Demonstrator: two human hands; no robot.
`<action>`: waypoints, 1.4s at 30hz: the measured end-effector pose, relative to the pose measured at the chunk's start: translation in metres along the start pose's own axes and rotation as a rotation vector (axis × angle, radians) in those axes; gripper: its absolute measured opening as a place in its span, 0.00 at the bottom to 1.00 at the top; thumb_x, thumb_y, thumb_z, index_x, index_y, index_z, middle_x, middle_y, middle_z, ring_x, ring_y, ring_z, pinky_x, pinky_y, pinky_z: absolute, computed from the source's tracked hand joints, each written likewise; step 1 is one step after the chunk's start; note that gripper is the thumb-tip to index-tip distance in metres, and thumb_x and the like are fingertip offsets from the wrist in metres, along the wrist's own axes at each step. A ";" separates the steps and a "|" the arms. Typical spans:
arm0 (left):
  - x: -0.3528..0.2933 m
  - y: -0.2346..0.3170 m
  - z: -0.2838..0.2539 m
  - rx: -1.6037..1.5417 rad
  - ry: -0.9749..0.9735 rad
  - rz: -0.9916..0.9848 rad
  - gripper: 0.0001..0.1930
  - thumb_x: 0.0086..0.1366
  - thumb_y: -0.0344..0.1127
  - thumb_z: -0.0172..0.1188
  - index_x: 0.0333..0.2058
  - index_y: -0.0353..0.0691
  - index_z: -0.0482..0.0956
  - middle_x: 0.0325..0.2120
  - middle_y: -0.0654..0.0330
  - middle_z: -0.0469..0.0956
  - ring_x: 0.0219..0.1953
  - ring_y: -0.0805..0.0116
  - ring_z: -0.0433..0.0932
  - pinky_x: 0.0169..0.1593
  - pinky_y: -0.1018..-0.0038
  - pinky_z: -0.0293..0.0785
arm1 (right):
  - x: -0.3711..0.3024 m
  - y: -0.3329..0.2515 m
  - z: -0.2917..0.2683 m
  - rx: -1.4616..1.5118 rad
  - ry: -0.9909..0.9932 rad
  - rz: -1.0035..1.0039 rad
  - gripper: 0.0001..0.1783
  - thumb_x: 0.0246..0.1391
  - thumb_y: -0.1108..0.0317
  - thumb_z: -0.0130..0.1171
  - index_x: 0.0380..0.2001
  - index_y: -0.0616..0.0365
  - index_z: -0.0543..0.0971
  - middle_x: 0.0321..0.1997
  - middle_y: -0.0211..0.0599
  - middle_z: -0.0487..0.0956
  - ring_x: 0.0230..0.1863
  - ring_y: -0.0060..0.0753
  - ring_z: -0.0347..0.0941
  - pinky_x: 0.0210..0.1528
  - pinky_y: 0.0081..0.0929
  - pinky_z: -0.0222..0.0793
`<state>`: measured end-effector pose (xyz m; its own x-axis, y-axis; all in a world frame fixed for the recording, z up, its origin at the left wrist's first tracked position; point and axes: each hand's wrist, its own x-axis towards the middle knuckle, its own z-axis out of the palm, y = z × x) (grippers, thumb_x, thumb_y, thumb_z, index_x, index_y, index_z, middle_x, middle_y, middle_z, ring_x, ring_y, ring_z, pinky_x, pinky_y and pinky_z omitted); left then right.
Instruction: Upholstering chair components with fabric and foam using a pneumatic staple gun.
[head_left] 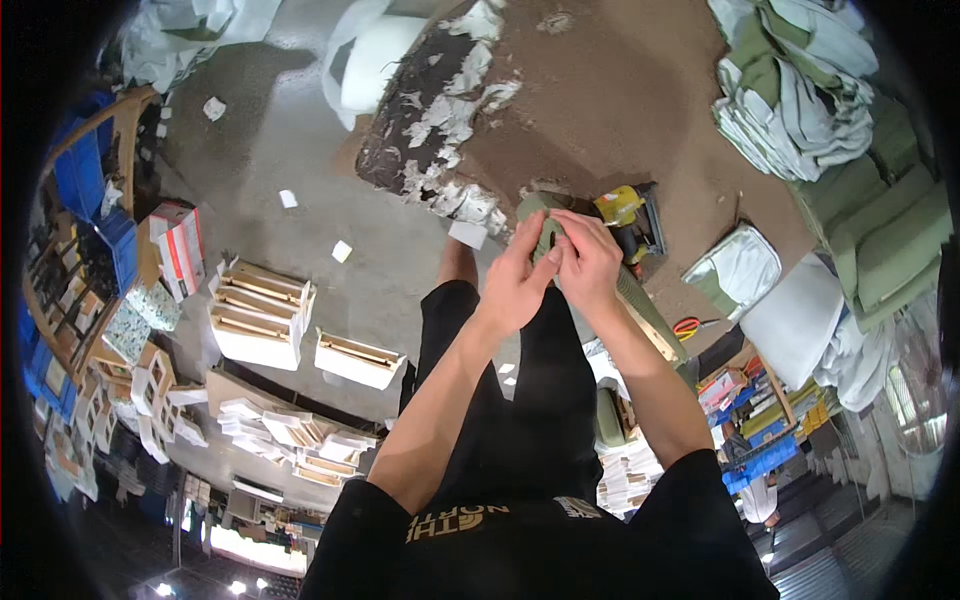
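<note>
Both hands work at the end of a long, padded piece covered in green fabric, with a bare wooden strip along its side. My left hand has its fingers closed on the green fabric at that end. Close against it, my right hand pinches the same fabric, and the thumbs nearly meet. The palms hide part of the cloth between them. Just beyond my right hand lies a yellow and black staple gun on the brown work surface.
Red-and-yellow-handled scissors lie at the right beside a folded fabric piece. Piles of green and white covers are at the far right. White padded frames stand on the floor at left. Torn white padding marks the surface's left edge.
</note>
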<state>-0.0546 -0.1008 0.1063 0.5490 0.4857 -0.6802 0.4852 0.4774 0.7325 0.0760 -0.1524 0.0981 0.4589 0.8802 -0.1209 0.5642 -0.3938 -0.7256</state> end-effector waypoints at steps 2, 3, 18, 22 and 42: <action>0.000 -0.006 -0.001 -0.013 0.028 0.020 0.32 0.68 0.45 0.52 0.66 0.35 0.59 0.64 0.41 0.62 0.69 0.48 0.55 0.68 0.64 0.55 | 0.001 0.002 0.002 -0.011 0.033 -0.089 0.12 0.45 0.77 0.59 0.37 0.60 0.81 0.40 0.37 0.83 0.41 0.43 0.79 0.42 0.34 0.73; 0.001 -0.008 -0.001 -0.037 0.009 0.043 0.31 0.68 0.44 0.51 0.65 0.36 0.60 0.63 0.41 0.63 0.69 0.48 0.56 0.68 0.65 0.56 | 0.001 0.003 0.003 -0.024 0.002 -0.075 0.12 0.45 0.77 0.59 0.37 0.60 0.81 0.40 0.37 0.83 0.41 0.43 0.79 0.42 0.34 0.73; -0.016 -0.004 -0.030 0.633 0.061 0.460 0.08 0.59 0.33 0.60 0.24 0.41 0.71 0.20 0.55 0.74 0.24 0.52 0.75 0.33 0.59 0.71 | 0.002 0.000 0.002 -0.085 -0.150 -0.158 0.13 0.41 0.79 0.54 0.31 0.52 0.79 0.45 0.32 0.82 0.43 0.39 0.79 0.43 0.35 0.71; -0.003 -0.009 -0.043 0.704 -0.036 0.540 0.09 0.58 0.33 0.60 0.23 0.41 0.70 0.20 0.57 0.73 0.24 0.54 0.74 0.31 0.60 0.71 | -0.003 0.002 0.007 -0.047 -0.103 -0.044 0.09 0.41 0.80 0.53 0.26 0.53 0.76 0.43 0.33 0.81 0.38 0.40 0.79 0.41 0.35 0.71; 0.035 -0.022 -0.005 0.164 -0.160 0.083 0.21 0.75 0.50 0.35 0.55 0.48 0.70 0.59 0.50 0.68 0.64 0.35 0.59 0.62 0.51 0.63 | -0.005 -0.001 -0.007 0.090 -0.081 -0.031 0.08 0.43 0.82 0.52 0.26 0.58 0.77 0.39 0.42 0.74 0.39 0.47 0.75 0.41 0.36 0.72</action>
<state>-0.0493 -0.0908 0.0669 0.6858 0.3899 -0.6145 0.5309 0.3095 0.7889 0.0778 -0.1585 0.1041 0.3831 0.9115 -0.1494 0.5120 -0.3442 -0.7871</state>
